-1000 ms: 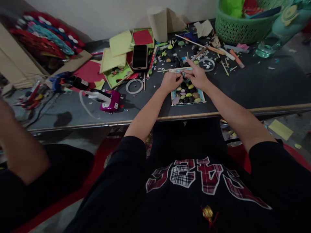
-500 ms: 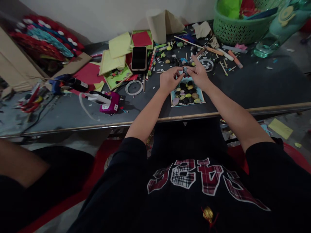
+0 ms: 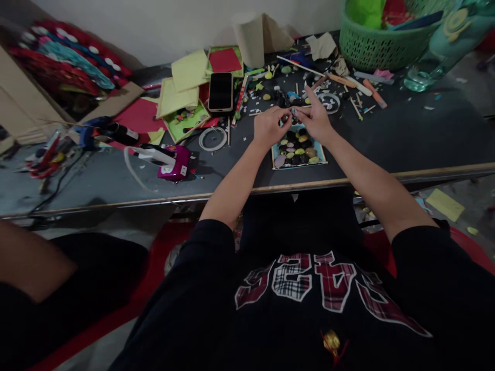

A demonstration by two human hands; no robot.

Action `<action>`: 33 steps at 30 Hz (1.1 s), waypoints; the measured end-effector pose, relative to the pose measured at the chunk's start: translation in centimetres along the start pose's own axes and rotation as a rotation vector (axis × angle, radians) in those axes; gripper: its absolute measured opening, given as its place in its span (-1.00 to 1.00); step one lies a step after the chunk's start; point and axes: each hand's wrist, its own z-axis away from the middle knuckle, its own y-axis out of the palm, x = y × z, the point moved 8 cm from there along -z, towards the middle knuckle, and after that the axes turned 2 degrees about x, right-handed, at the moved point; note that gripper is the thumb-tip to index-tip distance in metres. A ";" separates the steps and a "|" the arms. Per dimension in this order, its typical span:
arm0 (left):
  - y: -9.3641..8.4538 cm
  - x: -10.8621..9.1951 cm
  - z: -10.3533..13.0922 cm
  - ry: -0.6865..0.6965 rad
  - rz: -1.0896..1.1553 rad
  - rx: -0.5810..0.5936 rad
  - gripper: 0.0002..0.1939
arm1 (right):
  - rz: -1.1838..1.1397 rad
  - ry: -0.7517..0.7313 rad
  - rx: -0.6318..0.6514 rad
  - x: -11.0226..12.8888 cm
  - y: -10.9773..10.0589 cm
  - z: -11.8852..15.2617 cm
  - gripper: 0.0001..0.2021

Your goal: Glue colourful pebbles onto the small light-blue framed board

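A small framed panel [image 3: 299, 149] with a light blue base and rows of black, yellow, green and lilac pebbles lies near the table's front edge. Over its back side, my left hand [image 3: 270, 125] and my right hand [image 3: 317, 121] meet, fingertips pinched together. Between them is a small greyish piece [image 3: 294, 112], too small to name, gripped by my right thumb and fingers. The left fingertips are pinched beside it; whatever they hold is hidden.
Behind the hands lie a tape roll [image 3: 328, 103], sticks and paper scraps. A phone [image 3: 220, 91], another tape roll [image 3: 212, 139] and a purple device [image 3: 176, 164] are left. A green basket [image 3: 381, 49] and a bottle [image 3: 436, 56] stand back right. Another person's arm [image 3: 34, 257] shows lower left.
Both hands stay over the back of the panel, with only slight finger movement around the small piece. The view has shifted very slightly.
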 end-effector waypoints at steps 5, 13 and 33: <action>0.2 0.1 0.0 -0.045 -0.004 0.035 -0.82 | -0.018 -0.024 -0.006 -0.3 0.0 0.1 0.16; 0.8 0.7 0.0 -0.032 -0.015 0.108 -0.94 | 0.054 -0.082 0.049 -0.2 0.6 0.2 0.11; -0.7 0.9 0.1 -0.034 -0.052 -0.044 -0.79 | -0.042 -0.033 0.059 0.1 0.9 0.0 0.20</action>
